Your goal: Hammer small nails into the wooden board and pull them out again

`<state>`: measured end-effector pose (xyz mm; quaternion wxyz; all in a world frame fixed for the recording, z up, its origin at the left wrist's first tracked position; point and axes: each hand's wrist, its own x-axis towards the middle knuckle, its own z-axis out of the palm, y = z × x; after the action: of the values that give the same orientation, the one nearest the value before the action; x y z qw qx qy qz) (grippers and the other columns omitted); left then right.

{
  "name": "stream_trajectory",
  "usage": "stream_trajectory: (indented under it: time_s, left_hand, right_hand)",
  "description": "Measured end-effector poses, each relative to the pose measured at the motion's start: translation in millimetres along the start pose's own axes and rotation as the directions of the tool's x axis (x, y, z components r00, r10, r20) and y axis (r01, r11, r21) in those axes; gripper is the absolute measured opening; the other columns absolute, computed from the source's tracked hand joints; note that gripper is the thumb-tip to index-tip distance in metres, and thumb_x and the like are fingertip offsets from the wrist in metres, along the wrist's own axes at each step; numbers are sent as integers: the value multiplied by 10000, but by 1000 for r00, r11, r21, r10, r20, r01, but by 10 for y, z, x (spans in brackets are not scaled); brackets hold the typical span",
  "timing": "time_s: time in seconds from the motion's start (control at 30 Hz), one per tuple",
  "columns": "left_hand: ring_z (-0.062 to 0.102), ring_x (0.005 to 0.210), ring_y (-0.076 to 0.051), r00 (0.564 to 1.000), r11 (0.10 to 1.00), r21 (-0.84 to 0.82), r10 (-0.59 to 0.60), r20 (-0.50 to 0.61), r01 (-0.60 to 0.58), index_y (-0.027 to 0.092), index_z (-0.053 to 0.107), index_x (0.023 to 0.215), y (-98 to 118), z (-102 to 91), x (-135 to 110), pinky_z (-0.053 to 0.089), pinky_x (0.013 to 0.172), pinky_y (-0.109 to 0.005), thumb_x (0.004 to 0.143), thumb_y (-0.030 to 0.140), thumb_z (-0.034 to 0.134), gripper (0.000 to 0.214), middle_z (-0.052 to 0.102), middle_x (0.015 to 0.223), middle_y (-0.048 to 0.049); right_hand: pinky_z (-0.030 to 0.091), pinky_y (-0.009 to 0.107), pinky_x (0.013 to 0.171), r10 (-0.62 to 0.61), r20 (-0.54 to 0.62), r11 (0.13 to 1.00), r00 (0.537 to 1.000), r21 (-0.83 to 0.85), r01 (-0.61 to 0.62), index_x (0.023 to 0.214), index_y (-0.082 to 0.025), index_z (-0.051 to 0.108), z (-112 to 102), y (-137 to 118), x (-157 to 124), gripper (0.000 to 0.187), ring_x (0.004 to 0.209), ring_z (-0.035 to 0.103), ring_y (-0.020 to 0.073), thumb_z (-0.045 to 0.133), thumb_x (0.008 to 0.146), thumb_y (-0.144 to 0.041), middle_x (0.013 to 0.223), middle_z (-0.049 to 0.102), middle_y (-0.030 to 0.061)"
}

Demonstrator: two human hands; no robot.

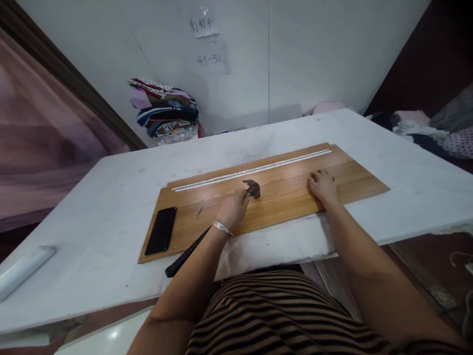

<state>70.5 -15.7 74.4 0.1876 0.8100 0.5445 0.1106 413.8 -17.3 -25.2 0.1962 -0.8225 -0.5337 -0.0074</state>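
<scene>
Head view: left hand point(232, 209) hides, seemingly grips, hammer point(252, 189) neck.

Left of the fingers of the left hand point(232, 209) lie small metal nails point(199, 211), then a flat black phone point(161, 230); beyond, a thin white strip point(251, 170).

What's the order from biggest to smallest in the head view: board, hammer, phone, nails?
1. the board
2-3. the hammer and the phone: no clear ranking. The hammer is longer, the phone is broader, and the left hand covers part of the hammer.
4. the nails, tiny
</scene>
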Motion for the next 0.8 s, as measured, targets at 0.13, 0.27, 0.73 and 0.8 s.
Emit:
stream_trajectory:
  time_s: [0.13, 0.27, 0.73, 0.8]
  left_hand:
    - [682, 825, -208, 999, 982, -185, -41, -31, 34, 190, 729, 1052, -32, -20, 35, 481, 737, -290, 976, 306, 554, 223, 752, 912, -57]
    - [566, 606, -137, 988, 874, -463, -153, 29, 149, 184, 711, 994, -34, -101, 107, 420, 577, -241, 928, 359, 602, 216, 620, 699, 14]
    - [548, 635, -97, 941, 354, -928, -337, -10, 117, 207, 645, 1175, 479, -254, 525, 427, 564, -206, 929, 224, 554, 263, 586, 847, 0]
    - [569, 675, -107, 935, 256, -964, -354, -30, 66, 227, 616, 1239, 561, -177, 529, 458, 612, -212, 897, 177, 570, 349, 598, 849, 7]
  right_hand:
    - [356, 505, 1070, 8, -7, 1000, 1000, 5, -7, 1140, -190, 735, 8, -2, -13, 398, 1264, 519, 316, 402, 963, -314, 1324, 671, 161]
    - [354, 566, 1108, 20, -25, 996, 999, 91, -18, 1095, -163, 748, -9, 37, 18, 388, 1266, 549, 343, 431, 931, -315, 1311, 685, 180]
    - [598, 377, 835, -349, 421, 146, 837, 907, -395, 1297, -322, 615, -371, -1543, -699, 574, 999, 726, 212, 785, 772, -478, 1109, 759, 53]
    - [591, 313, 733, -393, 398, 91, 829, 914, -396, 1333, -331, 573, -496, -1748, -793, 638, 838, 719, 173, 797, 756, -486, 952, 746, 0]
